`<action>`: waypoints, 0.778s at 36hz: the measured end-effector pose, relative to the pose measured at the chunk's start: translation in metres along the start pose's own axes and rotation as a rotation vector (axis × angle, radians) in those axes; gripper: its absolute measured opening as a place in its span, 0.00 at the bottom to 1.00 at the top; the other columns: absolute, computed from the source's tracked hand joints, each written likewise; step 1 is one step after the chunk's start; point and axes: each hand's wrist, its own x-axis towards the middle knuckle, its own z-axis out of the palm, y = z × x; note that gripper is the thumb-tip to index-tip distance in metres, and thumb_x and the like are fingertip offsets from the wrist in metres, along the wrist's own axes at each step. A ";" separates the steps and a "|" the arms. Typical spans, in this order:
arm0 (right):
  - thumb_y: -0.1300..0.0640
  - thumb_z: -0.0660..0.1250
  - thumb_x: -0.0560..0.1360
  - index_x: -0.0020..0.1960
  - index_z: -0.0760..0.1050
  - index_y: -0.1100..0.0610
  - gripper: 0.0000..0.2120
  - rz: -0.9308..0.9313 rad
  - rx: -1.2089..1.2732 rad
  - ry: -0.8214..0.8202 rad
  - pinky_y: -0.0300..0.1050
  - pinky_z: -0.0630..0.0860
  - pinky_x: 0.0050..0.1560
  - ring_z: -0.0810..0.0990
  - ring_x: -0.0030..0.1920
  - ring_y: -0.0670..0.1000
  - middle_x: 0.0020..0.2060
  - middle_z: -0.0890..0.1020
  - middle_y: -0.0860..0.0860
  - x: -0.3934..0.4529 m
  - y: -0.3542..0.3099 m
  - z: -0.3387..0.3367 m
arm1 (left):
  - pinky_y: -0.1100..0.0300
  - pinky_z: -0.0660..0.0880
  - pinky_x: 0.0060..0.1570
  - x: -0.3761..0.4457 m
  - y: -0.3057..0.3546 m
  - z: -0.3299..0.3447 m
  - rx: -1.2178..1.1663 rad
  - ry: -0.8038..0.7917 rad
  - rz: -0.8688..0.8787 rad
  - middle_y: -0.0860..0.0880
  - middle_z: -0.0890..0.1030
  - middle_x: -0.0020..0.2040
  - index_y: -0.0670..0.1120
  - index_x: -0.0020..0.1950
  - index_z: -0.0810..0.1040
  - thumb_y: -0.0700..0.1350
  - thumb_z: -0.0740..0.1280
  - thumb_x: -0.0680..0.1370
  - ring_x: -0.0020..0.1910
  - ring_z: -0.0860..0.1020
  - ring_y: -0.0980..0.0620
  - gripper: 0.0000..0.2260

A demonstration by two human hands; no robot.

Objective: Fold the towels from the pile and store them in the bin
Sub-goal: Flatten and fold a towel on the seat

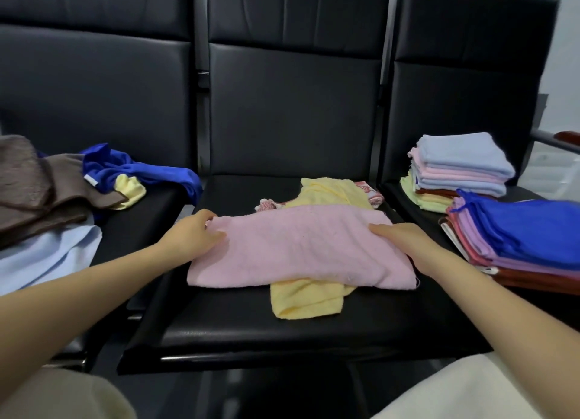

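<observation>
Both hands are working the soft pink terry towel, which is lying across the middle black leather seat. The left hand is pinching the towel's corner at nine o'clock, fingers curled round the edge. The right hand is gripping the opposite edge at three o'clock, thumb lying on top, fingers tucked under the cloth. Underneath, a crumpled pale yellow towel is poking out at six o'clock and again at twelve, and a red-and-white patterned cloth is peeking out just behind it. Over at nine o'clock the unfolded pile is sitting: a brown fuzzy towel, a shiny royal-blue cloth and a light blue cloth. At three o'clock two folded stacks are waiting, a pastel stack topped with light blue and a nearer stack topped with royal blue, close beside the right hand.
</observation>
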 end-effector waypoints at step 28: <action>0.55 0.61 0.81 0.53 0.76 0.60 0.08 -0.121 0.745 -0.310 0.41 0.76 0.44 0.81 0.47 0.48 0.47 0.82 0.53 -0.054 -0.066 0.021 | 0.55 0.76 0.46 -0.035 0.065 0.015 -0.754 -0.035 0.017 0.46 0.80 0.50 0.47 0.57 0.77 0.42 0.59 0.81 0.42 0.77 0.50 0.09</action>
